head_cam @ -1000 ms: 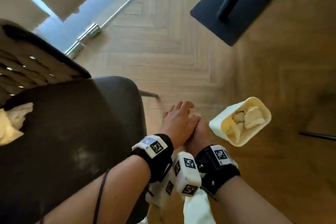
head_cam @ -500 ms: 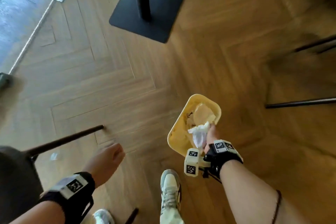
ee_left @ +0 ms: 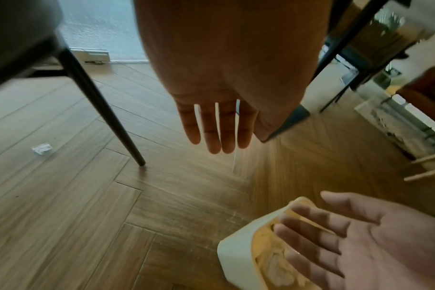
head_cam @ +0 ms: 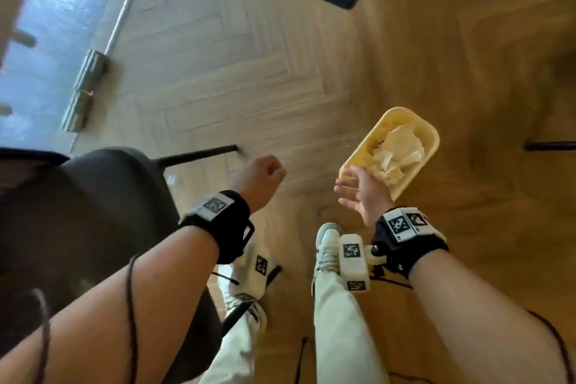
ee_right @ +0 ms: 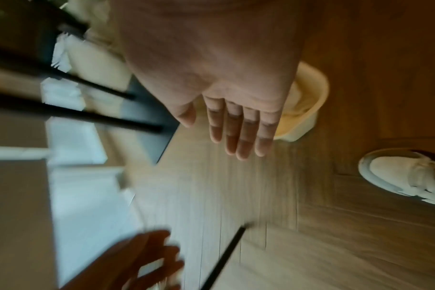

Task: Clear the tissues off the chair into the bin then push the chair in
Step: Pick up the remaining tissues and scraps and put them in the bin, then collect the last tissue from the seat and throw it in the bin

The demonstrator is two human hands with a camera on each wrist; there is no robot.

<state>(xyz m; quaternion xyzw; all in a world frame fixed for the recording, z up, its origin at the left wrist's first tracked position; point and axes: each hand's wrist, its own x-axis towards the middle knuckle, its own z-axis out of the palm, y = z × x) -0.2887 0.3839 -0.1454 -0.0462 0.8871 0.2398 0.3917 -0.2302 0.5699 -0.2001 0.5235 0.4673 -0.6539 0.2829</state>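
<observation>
Just beyond the empty right hand (head_cam: 363, 193), tissues (head_cam: 396, 154) fill the bin (head_cam: 431, 140).

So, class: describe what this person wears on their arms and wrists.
Each bare forearm ends in a black wrist strap: left wrist strap, right wrist strap. Each carries white blocks printed with black square markers. Thin dark cables trail along the arms. No sleeves show.

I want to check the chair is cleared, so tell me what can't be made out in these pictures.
- Chair seat: head view, its near and left parts are cut off by the frame edge and covered by the left forearm, so leftover tissues cannot be ruled out.
- Bin: the tissues hide what lies deeper.
- Small white scrap on the floor, left wrist view: too small to identify.
- Right wrist view: motion blur smears the chair legs and the left hand.
</observation>
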